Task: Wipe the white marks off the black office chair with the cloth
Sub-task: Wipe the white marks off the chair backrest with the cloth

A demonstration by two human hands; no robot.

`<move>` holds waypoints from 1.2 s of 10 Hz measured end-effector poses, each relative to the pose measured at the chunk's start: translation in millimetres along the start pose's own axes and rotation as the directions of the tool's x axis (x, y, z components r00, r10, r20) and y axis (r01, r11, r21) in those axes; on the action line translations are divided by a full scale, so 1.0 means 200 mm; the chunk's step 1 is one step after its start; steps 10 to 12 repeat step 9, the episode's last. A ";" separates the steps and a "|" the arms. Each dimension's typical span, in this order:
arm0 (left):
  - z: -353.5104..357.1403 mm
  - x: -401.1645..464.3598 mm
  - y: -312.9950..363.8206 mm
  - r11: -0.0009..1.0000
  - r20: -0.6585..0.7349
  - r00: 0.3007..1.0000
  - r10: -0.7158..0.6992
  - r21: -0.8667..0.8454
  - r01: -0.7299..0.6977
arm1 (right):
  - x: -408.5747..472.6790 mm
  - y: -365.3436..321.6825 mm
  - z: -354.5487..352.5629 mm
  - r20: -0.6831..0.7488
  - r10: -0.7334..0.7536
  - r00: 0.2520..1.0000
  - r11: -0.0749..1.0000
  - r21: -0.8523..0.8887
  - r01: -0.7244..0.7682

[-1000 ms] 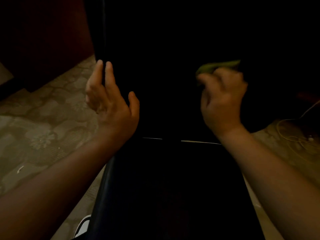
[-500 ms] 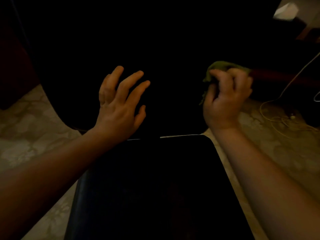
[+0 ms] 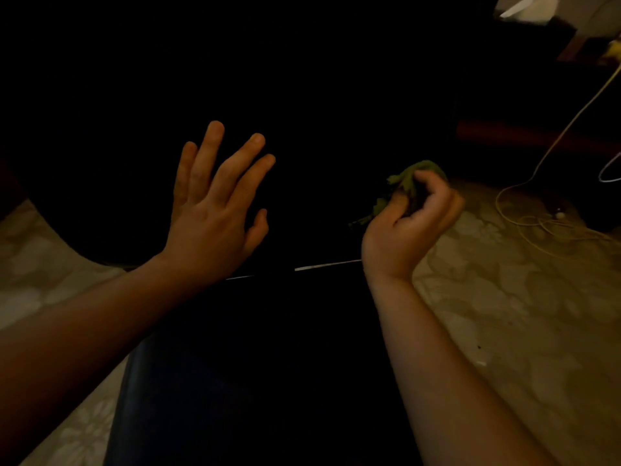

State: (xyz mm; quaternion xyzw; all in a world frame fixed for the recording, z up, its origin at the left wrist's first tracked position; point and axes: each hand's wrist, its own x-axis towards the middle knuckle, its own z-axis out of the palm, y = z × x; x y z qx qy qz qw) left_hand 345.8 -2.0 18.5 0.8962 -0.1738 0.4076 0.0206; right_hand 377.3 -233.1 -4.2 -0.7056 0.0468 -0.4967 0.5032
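Cloth (image 3: 408, 183) green, crumpled, gripped in right hand (image 3: 403, 227); left hand (image 3: 215, 210) fingers spread by black chair (image 3: 268, 381).

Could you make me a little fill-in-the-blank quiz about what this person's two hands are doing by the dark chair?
1. The green cloth is bunched in the person's ____ hand.
2. The left hand has its fingers spread and holds ____.
3. The yellow cable lies coiled on the patterned ____.
4. The chair beneath both forearms is ____ in colour.

Missing words: right; nothing; floor; black
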 end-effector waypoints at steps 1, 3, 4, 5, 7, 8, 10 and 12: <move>-0.03 0.00 0.00 1.000 0.042 0.999 0.002 0.004 -0.002 | -0.11 -0.13 0.11 -0.134 0.349 0.928 0.932 0.151 -0.329; -0.14 0.01 -0.07 0.999 0.189 0.982 0.031 -0.031 -0.026 | -0.34 -0.30 0.29 0.113 0.889 0.443 0.356 0.436 -0.826; -0.19 0.00 -0.12 0.998 0.276 0.959 0.063 -0.034 -0.055 | -0.49 -0.41 0.36 0.291 0.894 0.340 0.209 0.401 -0.892; -0.24 -0.02 -0.15 0.995 0.328 0.939 0.101 -0.041 -0.093 | -0.66 -0.40 0.27 0.529 0.764 0.370 0.347 0.147 -0.926; -0.37 -0.09 -0.12 0.994 0.456 0.884 0.104 -0.079 -0.077 | -0.64 -0.08 -0.27 0.770 0.429 0.473 0.875 -0.484 -0.006; -0.43 -0.15 -0.07 0.986 0.512 0.856 0.075 -0.164 0.012 | -0.65 0.02 -0.53 0.821 0.459 0.339 0.815 -0.541 0.207; -0.54 -0.20 -0.04 0.962 0.572 0.819 0.052 -0.248 0.112 | -0.62 -0.01 -0.64 0.854 0.462 0.240 0.838 -0.509 0.198; -0.54 -0.20 -0.04 0.962 0.572 0.819 0.052 -0.248 0.112 | -0.62 -0.01 -0.64 0.854 0.462 0.240 0.838 -0.509 0.198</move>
